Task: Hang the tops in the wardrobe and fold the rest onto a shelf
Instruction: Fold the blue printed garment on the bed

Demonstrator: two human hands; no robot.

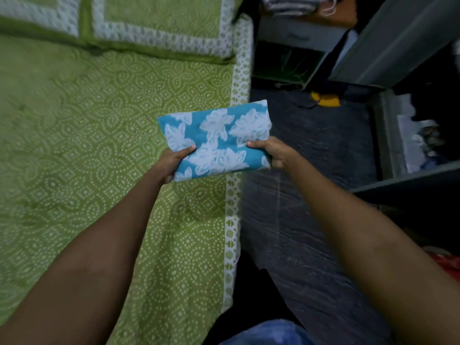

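- The folded blue floral cloth (216, 140) is held flat between both hands, in the air over the bed's edge, which probably keeps its folds from slipping.
- The left hand (171, 163) pinches its near-left corner, thumb on top.
- The right hand (273, 151) pinches its near-right edge, thumb on top, fingers curled beneath.
- The green bed (87, 145) lies left of and beneath the hands.
- The open wardrobe (398, 135), with its shelf, stands right of the hands, likely the cloth's destination.

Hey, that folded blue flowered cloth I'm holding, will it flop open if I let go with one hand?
Probably: the folded cloth looks soft and thin, supported at both near corners by the left hand and right hand. It seems light.
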